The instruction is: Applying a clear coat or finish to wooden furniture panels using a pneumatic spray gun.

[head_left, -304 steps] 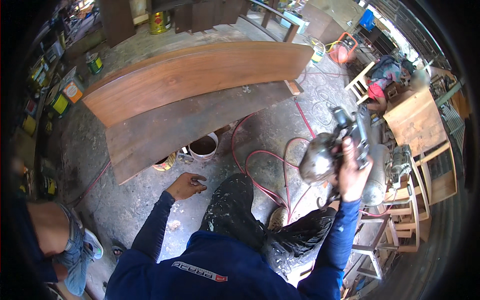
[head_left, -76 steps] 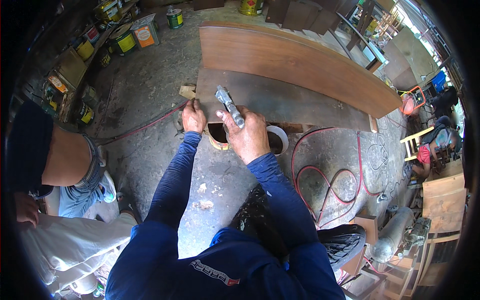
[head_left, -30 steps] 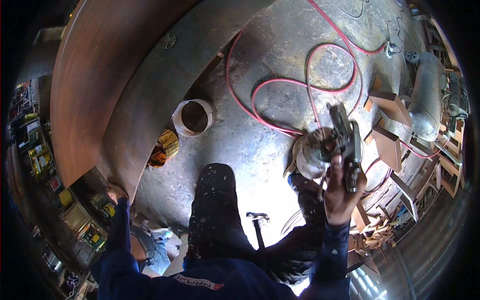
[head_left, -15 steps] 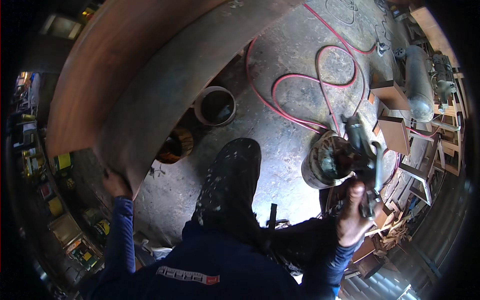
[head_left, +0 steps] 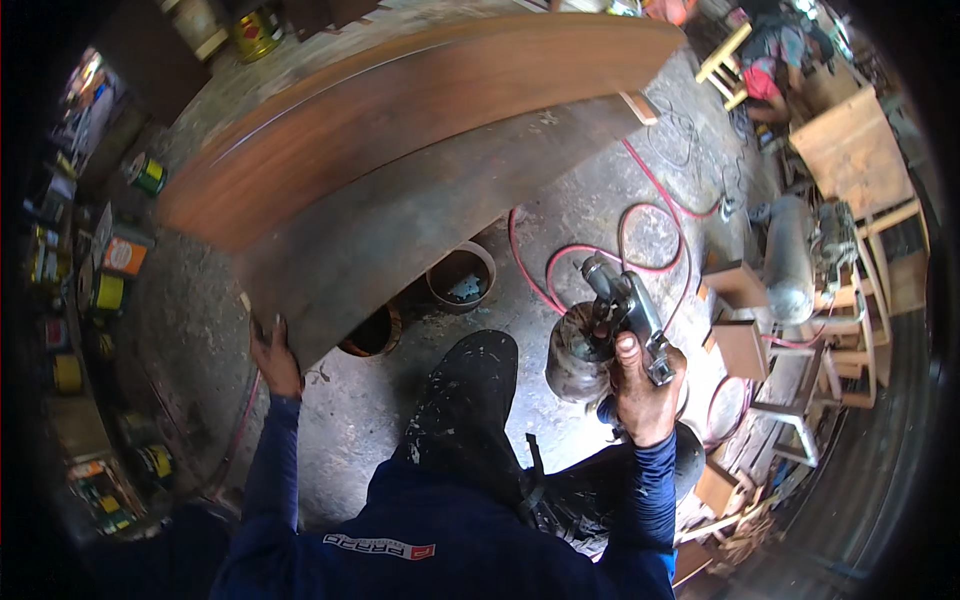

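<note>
My right hand (head_left: pixel 645 395) is closed round the handle of a metal spray gun (head_left: pixel 632 305), its thumb on the near side. A paint-smeared round cup (head_left: pixel 578 355) hangs under the gun. On the left, my left hand (head_left: pixel 275 358) grips the near corner of a long dull brown board (head_left: pixel 400 220), fingertips over its edge. A reddish-brown polished panel (head_left: pixel 420 90) rises along the board's far side. Partly under the board's near edge stand a pale bucket (head_left: pixel 490 275) with some liquid in it and a second, darker container (head_left: pixel 392 335).
A red hose (head_left: pixel 640 205) loops over the concrete floor beyond the gun. To the right are a grey compressor tank (head_left: pixel 790 260), brown wooden blocks (head_left: pixel 738 348) and wood scraps. Paint cans (head_left: pixel 108 292) line the left. Another person (head_left: pixel 770 85) crouches at far right.
My view has tilted up, showing more of the board and panel. The spray gun has come left and now points more toward the board. My left hand stays on the board's corner.
</note>
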The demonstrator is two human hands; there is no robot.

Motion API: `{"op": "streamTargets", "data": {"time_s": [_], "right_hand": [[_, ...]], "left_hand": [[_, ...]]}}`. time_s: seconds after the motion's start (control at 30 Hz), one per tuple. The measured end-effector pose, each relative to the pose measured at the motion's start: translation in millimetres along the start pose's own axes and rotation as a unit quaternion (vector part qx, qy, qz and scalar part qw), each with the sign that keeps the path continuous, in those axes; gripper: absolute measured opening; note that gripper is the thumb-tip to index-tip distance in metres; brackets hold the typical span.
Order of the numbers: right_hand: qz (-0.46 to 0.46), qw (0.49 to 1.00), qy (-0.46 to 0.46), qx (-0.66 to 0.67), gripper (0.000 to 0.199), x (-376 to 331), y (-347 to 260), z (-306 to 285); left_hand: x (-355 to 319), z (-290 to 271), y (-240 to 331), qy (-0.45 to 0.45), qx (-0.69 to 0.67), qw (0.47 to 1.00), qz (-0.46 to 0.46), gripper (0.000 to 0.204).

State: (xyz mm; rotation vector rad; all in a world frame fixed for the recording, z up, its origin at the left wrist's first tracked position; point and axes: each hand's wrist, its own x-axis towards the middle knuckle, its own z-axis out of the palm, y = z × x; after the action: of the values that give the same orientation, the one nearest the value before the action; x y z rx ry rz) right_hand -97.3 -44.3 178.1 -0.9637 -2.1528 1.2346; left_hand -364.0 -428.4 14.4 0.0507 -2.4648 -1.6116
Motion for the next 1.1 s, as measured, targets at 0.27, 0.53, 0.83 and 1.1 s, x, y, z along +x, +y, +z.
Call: {"op": "streamTargets", "data": {"time_s": [0.27,0.53,0.83,1.1], "right_hand": [[-0.15,0.973,-0.112,0.132,0.031,-28.8,-85.0,85.0],[-0.28,0.878,-0.331,0.202,0.037,-74.0,-153.1,158.3],[-0.173,0.982,0.032,0.07,0.03,-90.1,-114.9,98.5],[-0.312,0.926,-0.157,0.146,0.043,-113.3,-137.1,155.4]], "left_hand": [[74.6,5.9,-30.7,0.015,-0.152,0.988,-0.009,0.058],[74.0,2.7,-35.9,-0.016,-0.218,0.976,-0.008,0.05],[69.9,4.1,-24.6,-0.02,-0.258,0.966,-0.025,0.045],[71.6,-1.9,-13.6,-0.038,-0.229,0.972,-0.039,0.037]]}}
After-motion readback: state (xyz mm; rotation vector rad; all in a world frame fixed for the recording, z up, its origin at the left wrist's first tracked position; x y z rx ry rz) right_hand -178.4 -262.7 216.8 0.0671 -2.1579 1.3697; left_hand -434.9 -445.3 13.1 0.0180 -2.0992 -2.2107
